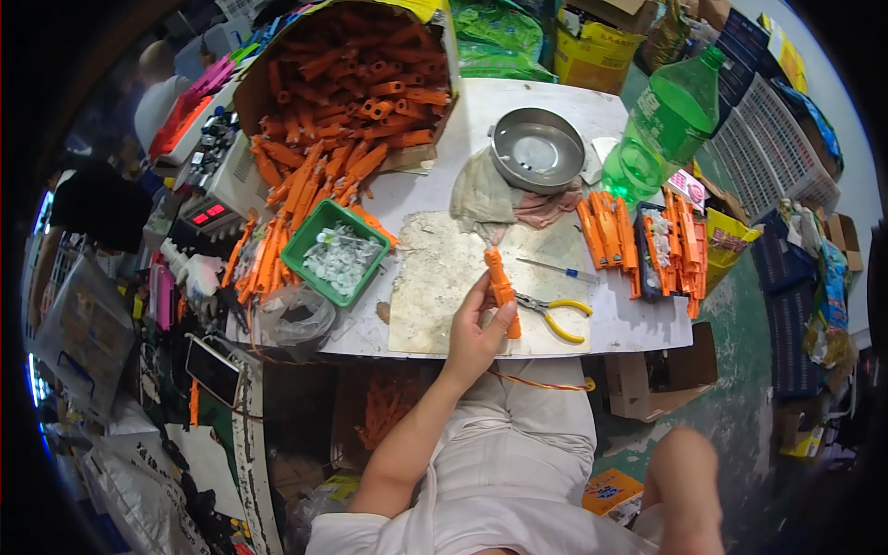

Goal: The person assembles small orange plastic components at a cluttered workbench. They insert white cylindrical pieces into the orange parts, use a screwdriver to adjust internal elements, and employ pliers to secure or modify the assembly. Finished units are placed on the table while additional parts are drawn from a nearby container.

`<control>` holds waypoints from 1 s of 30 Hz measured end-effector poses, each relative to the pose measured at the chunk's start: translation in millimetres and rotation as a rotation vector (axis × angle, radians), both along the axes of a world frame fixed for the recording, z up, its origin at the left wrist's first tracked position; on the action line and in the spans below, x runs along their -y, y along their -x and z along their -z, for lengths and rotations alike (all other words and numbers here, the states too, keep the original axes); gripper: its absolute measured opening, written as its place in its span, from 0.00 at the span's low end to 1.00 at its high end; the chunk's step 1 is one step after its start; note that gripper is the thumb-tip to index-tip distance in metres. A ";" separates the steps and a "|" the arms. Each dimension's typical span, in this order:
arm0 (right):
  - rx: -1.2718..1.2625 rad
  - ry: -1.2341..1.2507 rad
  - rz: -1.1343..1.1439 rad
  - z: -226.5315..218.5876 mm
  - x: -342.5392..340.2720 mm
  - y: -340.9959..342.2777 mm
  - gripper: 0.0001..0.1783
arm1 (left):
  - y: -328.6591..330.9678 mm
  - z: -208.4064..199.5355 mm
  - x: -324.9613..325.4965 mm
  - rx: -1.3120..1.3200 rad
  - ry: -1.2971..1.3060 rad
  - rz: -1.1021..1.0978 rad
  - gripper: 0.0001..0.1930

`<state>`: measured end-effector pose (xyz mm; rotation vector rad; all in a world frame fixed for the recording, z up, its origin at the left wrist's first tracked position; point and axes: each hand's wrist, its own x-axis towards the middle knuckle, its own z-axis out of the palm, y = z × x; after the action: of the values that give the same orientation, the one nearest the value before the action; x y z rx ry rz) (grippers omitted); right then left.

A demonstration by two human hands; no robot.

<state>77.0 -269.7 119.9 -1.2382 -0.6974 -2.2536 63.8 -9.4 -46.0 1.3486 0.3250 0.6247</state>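
Note:
My left hand (476, 328) is closed around an orange plastic part (500, 280), long and narrow, held upright over a worn light board (425, 277). Just right of the fingers lie pliers with yellow handles (572, 319), their jaws partly behind the part. Beyond them rests a thin tool with a blue end (578, 275). At the lower right my right arm (686, 476) is bent, and its hand is out of the picture.
A box of orange parts (361, 83) spills onto the table. Near it stands a green tray (326, 217) of small clear pieces. Further right are a metal bowl (550, 139), cloths (486, 190), a green bottle (661, 129) and stacked orange parts (610, 231).

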 end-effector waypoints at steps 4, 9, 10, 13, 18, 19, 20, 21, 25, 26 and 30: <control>-0.462 0.416 -1.471 65.2 -24.4 -9.9 0.05 | -11.4 3.9 2.9 0.027 0.037 0.054 0.29; -1.385 0.941 -0.470 127.3 -119.8 -109.3 0.12 | -2.4 0.0 -3.4 0.021 0.090 0.063 0.30; -1.371 1.000 -0.364 139.2 -124.8 -122.6 0.10 | -2.0 1.7 -5.2 0.039 0.095 0.076 0.30; -1.170 1.142 -0.125 151.6 -135.5 -149.4 0.05 | -2.3 -3.5 -8.7 0.059 0.184 0.140 0.31; -1.487 1.035 -0.578 126.8 -131.8 -138.6 0.08 | 24.4 -19.0 -23.6 0.015 0.303 0.230 0.29; -1.645 0.960 -0.739 114.1 -125.2 -126.6 0.08 | 30.9 -22.5 -25.1 -0.002 0.320 0.258 0.29; -1.653 0.957 -0.846 104.6 -119.3 -114.2 0.08 | 35.2 -26.6 -24.6 -0.022 0.351 0.268 0.29; -1.661 0.950 -0.955 95.0 -113.6 -101.8 0.09 | 39.8 -29.0 -23.9 -0.033 0.352 0.283 0.29; -1.635 1.029 -1.033 83.9 -103.6 -80.1 0.11 | 55.9 -30.6 -24.5 -0.097 0.328 0.396 0.30; -1.600 0.992 -0.977 86.2 -103.8 -79.0 0.10 | 56.2 -37.4 -19.7 -0.113 0.336 0.395 0.31; -1.717 0.985 -1.067 76.5 -103.8 -80.6 0.10 | 59.7 -38.8 -16.7 -0.137 0.364 0.426 0.32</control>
<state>157.7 -166.0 43.3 -1.8432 -1.1492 0.3896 4.1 7.4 -7.2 1.0640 0.2363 0.1082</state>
